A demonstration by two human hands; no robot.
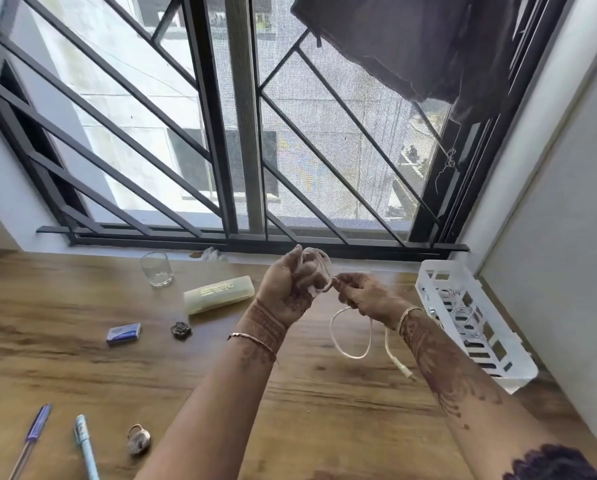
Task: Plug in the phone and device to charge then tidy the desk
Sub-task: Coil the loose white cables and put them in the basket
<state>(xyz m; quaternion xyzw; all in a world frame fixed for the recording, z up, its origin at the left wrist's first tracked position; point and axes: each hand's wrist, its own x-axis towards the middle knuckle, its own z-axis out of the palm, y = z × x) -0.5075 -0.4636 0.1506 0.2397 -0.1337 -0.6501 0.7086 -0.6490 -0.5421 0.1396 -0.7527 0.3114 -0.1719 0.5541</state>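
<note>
A white charging cable (350,336) hangs above the wooden desk (82,368). Part of it is wound in coils around the fingers of my left hand (286,285), held up near the window sill. My right hand (363,296) pinches the same cable just to the right of the coils. The loose end loops down below my right hand, and its plug (402,367) dangles near the desk. No phone or other device is in view.
A white slotted basket (498,355) with white cords in it stands at the right by the wall. On the desk lie a glass (156,270), a pale yellow case (219,294), a small blue box (124,333), a dark small object (181,330), two pens (85,445) and a ring (138,439).
</note>
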